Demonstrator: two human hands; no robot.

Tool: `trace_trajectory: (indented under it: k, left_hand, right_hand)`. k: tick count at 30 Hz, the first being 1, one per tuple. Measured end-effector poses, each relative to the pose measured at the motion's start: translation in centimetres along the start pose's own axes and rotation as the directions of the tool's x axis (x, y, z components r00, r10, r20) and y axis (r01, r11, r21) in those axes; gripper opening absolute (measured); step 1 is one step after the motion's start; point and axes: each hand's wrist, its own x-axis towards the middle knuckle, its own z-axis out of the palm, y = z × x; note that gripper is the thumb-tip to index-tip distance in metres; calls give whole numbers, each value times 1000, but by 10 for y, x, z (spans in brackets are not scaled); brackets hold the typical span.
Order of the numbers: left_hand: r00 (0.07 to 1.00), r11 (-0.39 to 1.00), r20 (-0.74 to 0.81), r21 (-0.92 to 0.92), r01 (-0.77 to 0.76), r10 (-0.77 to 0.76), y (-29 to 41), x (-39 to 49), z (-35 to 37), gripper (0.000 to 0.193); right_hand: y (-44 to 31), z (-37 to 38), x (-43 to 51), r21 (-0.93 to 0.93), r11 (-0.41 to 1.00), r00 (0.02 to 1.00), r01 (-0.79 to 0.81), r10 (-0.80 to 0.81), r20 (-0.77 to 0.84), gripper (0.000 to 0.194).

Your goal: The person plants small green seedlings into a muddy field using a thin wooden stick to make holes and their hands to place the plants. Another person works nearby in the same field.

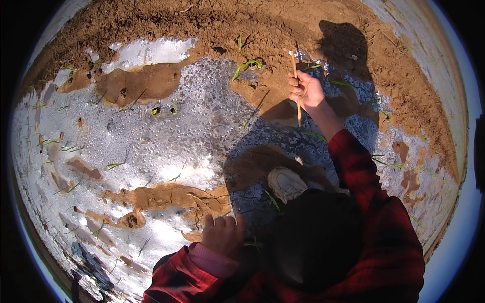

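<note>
My right hand [307,91] grips a thin wooden stick [298,110] that stands nearly upright in the picture. Its upper end is beside a torn spot in the plastic film, where a green seedling leaf [313,67] lies on the soil. A longer, curled green seedling [246,68] comes out of a hole to the left of this hand. My left hand [223,235] is low in the view, close to my body, back towards me and fingers slightly apart. Nothing shows in it, though its palm is hidden. Wet-looking plastic mulch film [204,113] spreads before me.
Loose brown soil [227,22] borders the film along the far side. Soil patches [163,197] lie on the film, and small seedlings [114,165] poke through it in several places. My shoe [286,183] rests among them. My shadow [344,45] falls across the right side.
</note>
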Motion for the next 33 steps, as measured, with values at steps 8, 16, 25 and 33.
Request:
trace_trajectory:
  k: [8,16,25,33]
  left_hand:
    - [998,998,-32,-17,59,-60,1,-3,2,29]
    - [996,995,-38,-53,79,-81,-5,-1,-16,31]
    - [902,910,-158,-178,374,-401,-126,69,49,65]
    - [833,858,-257,-312,409,-490,-138,108,110,92]
  right_hand:
    - [-7,25,-5,-642,736,952,217,-304,-27,25]
    - [5,67,19,-921,161,892,355,-353,282,29]
    - [7,231,108,-746,-583,884,322,-97,457,21]
    - [19,267,130,-659,-709,887,251,-104,450,20]
